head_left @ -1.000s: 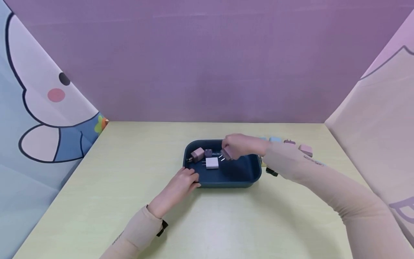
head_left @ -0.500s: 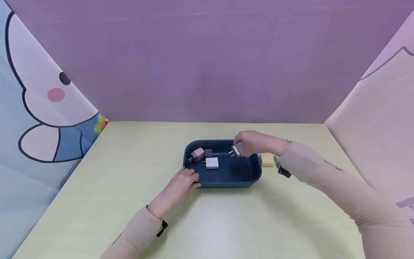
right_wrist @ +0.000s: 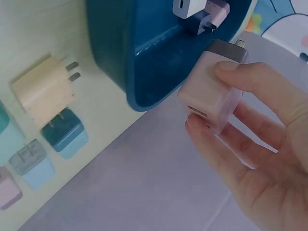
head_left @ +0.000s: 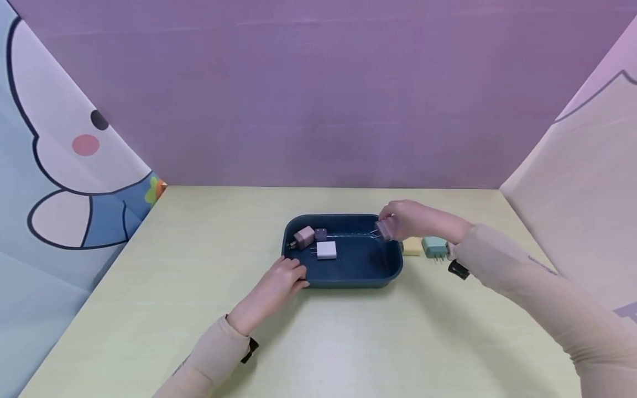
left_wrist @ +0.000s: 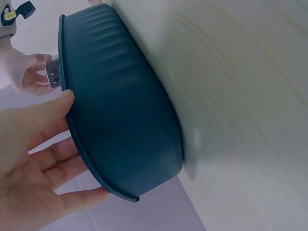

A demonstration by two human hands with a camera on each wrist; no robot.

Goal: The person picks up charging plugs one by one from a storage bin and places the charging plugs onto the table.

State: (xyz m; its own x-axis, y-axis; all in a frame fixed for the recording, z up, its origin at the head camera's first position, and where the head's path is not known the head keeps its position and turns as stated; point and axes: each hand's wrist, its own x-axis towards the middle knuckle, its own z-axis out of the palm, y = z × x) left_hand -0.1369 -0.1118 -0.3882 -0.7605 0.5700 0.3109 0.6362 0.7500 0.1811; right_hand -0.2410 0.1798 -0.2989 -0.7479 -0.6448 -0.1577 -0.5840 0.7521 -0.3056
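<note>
My left hand [head_left: 278,282] grips the near left corner of a dark blue plastic bin [head_left: 348,284]; in the left wrist view its thumb [left_wrist: 66,98] lies on the rim. Over the bin's right end, my right hand [head_left: 413,218] pinches a pink charger plug [right_wrist: 211,89] between thumb and fingertips. Its dark pronged end points left, toward the bin's inside. Lying in the left half of the bin are a white charger [head_left: 326,250], a pink charger [head_left: 304,237] and a small dark purple charger [head_left: 320,235].
Right of the bin, a yellow charger [head_left: 412,246] and a green charger [head_left: 435,247] lie on the pale table [head_left: 328,342]. The right wrist view adds two blue chargers [right_wrist: 65,132] and another pink charger [right_wrist: 7,190] there. A purple backdrop [head_left: 318,99] stands behind.
My right hand has moved right with the pink charger, from over the bin's middle to its right end. The left hand and the bin have stayed put.
</note>
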